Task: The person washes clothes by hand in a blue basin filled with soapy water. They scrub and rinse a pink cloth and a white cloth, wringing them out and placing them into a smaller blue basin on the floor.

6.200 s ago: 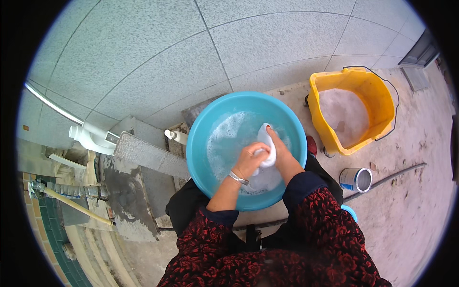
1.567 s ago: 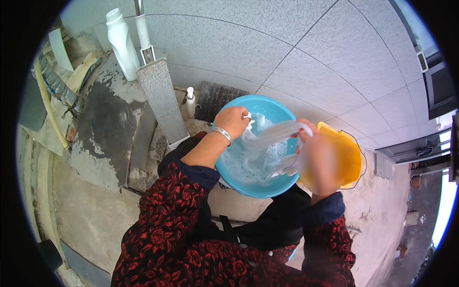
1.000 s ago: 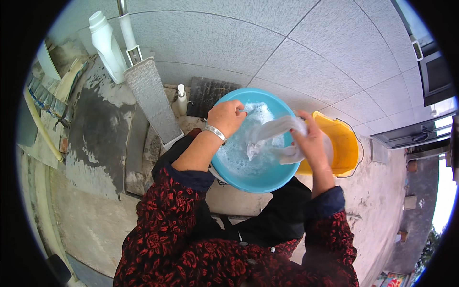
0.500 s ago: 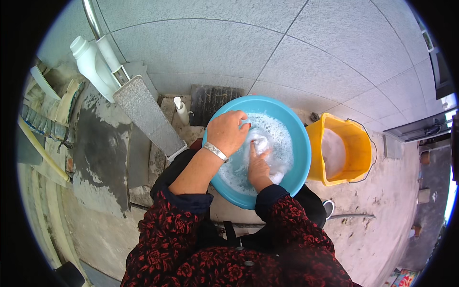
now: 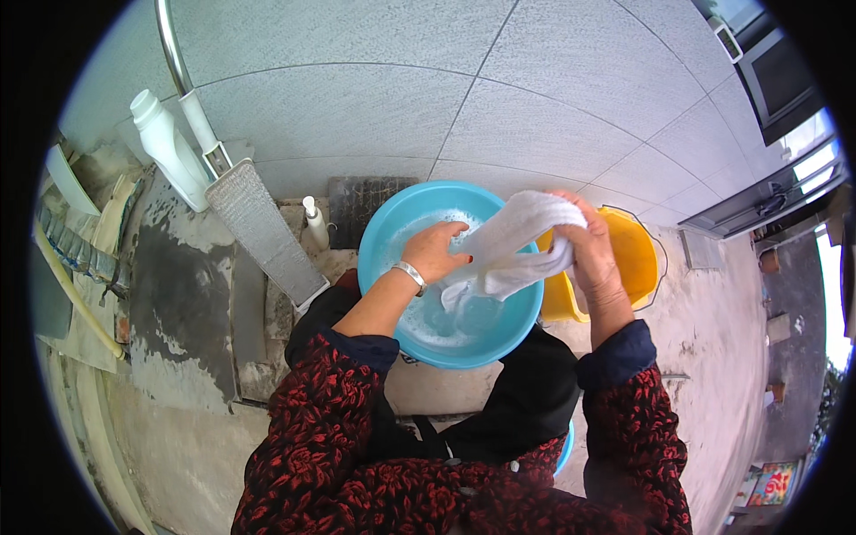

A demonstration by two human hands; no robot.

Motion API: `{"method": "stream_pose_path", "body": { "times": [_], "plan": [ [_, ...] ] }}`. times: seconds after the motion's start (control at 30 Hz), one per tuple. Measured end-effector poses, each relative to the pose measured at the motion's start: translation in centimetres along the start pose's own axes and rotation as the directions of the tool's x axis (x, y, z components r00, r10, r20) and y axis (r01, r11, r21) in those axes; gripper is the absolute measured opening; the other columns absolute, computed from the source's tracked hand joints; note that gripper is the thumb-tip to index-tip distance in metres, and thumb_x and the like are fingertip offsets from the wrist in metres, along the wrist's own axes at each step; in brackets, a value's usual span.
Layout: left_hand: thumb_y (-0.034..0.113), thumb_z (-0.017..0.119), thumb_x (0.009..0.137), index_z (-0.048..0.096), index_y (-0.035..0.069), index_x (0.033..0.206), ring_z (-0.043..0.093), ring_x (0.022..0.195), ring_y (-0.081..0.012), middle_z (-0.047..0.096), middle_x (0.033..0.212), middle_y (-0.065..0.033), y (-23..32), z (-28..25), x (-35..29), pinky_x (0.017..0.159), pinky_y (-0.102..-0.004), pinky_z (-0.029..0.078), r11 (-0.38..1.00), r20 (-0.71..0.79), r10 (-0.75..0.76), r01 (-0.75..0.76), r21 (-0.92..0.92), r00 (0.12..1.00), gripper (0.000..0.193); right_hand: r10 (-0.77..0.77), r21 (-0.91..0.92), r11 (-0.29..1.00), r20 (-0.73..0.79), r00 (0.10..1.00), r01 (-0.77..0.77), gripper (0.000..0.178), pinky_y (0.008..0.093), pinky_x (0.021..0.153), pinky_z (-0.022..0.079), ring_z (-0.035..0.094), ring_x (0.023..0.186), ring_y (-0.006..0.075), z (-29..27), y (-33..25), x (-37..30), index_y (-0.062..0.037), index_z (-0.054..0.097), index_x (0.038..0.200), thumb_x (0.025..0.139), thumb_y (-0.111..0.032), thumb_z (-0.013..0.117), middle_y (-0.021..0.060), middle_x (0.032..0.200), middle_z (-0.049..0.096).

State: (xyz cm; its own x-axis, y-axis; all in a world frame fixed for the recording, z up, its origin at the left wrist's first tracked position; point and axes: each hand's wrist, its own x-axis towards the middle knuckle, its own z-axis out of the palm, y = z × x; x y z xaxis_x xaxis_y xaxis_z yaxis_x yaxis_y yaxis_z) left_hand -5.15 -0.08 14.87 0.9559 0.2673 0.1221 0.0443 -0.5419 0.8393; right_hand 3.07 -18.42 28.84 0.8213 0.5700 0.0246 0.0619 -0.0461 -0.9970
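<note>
A light blue basin (image 5: 389, 332) of foamy, soapy water stands between my knees. My right hand (image 5: 596, 254) is closed round a wet white towel (image 5: 520, 230), lifting it over the basin's right rim towards the yellow bucket. The towel loops over my fingers, and its lower end trails down to the water. Above the left half of the basin, my left hand (image 5: 432, 253) has its thumb and fingers apart, close to the towel. Nothing shows in its grasp. A silver bracelet circles my left wrist.
Right of the basin is a yellow bucket (image 5: 640, 259) with a wire handle. To the left stand a white pump bottle (image 5: 316, 225), a grey flat mop (image 5: 260, 234) and a white jug (image 5: 169, 150). A tiled wall (image 5: 357, 111) rises behind.
My right hand has come up out of the suds and moved right, drawing the towel out of the water. My left hand stays over the basin, its fingers now more spread.
</note>
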Motion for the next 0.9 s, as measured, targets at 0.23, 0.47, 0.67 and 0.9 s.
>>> {"method": "stream_pose_path", "body": {
  "times": [0.23,0.47,0.67,0.9],
  "plan": [
    [0.02,0.061,0.079,0.056,0.005,0.095,0.055,0.083,-0.01,0.061,0.087,-0.0024,0.2,1.0,2.2,0.073,-0.0276,0.045,0.775,0.128,0.021,0.064,-0.629,0.992,0.023,-0.191,0.238,0.953,-0.01,0.982,0.188,0.043,0.0249,0.067,0.05,0.059,0.073,0.0142,-0.7,-7.1,-1.9,-0.004,0.05,0.115,0.072,0.0,0.046,0.009,0.091,0.059],
    [0.014,0.053,0.084,0.054,0.008,0.087,0.047,0.074,-0.0045,0.054,0.079,0.0034,-0.1,-1.4,2.2,0.068,-0.0195,0.037,0.59,0.069,-0.153,0.147,-0.794,0.986,0.006,0.124,0.476,0.873,-0.012,0.992,-0.103,0.056,0.0305,0.072,0.049,0.058,0.073,0.0185,-1.6,3.4,-2.7,-0.0041,0.039,0.126,0.071,0.004,0.049,0.0139,0.092,0.058],
    [0.007,0.059,0.077,0.054,0.003,0.077,0.052,0.066,-0.0103,0.057,0.072,-0.0026,-5.2,2.3,4.2,0.062,-0.0245,0.043,0.933,-0.057,-0.215,0.188,-0.306,0.975,0.007,0.457,0.17,0.885,-0.143,0.878,-0.433,0.055,0.0304,0.069,0.047,0.057,0.075,0.0213,-2.5,19.9,-2.2,-0.0039,0.041,0.125,0.073,-0.007,0.058,0.0125,0.095,0.057],
    [0.025,0.061,0.077,0.06,0.005,0.092,0.061,0.082,-0.0236,0.064,0.091,-0.0109,-12.4,3.3,3.6,0.071,-0.0356,0.047,0.853,-0.26,-0.486,0.518,0.065,0.834,0.025,0.442,-0.502,0.715,-0.215,0.871,-0.487,0.058,0.0365,0.087,0.042,0.054,0.101,0.034,-1.7,25.3,0.1,-0.0027,0.046,0.121,0.066,-0.019,0.057,0.0235,0.106,0.057]
  ]
}}
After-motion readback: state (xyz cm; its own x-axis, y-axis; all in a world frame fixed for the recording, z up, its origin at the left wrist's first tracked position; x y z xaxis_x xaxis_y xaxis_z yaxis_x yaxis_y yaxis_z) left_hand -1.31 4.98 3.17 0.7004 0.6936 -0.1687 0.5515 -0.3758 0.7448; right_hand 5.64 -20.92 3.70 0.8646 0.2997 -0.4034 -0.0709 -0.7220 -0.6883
